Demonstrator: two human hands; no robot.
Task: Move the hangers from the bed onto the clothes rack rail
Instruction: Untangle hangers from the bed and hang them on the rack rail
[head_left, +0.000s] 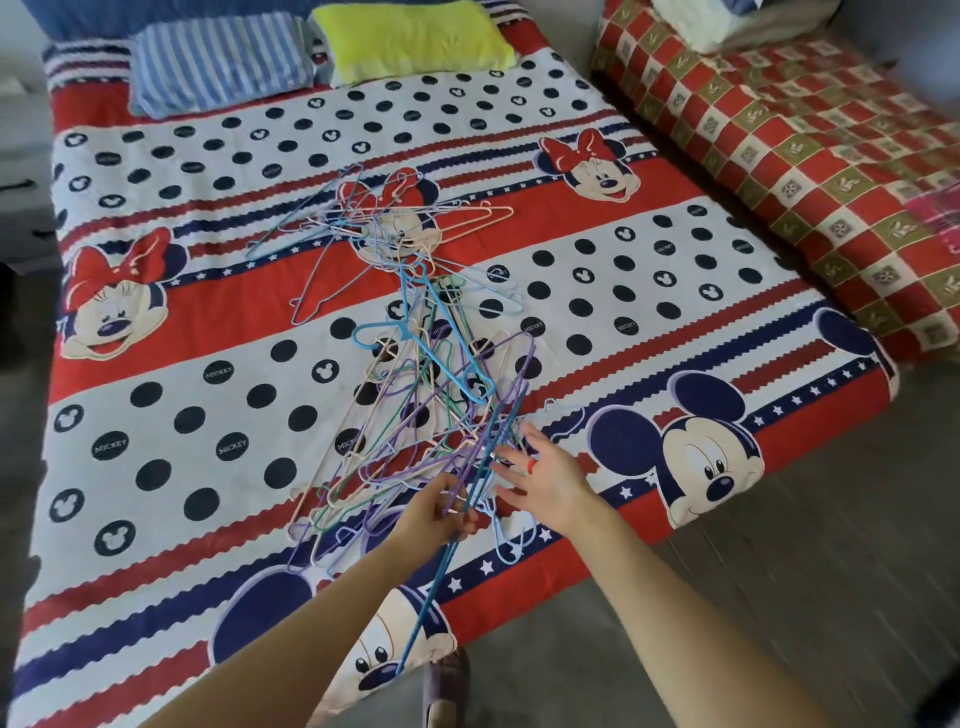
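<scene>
Head view: left hand (434, 512) pinches thin coloured wire hangers (415, 374); right hand (540, 475) spread open, touching them, on cartoon-print bed (208, 322).

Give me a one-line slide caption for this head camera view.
Left hand gripping wire hangers from a tangled pile on a cartoon-print bedsheet, right hand open beside it.
</scene>
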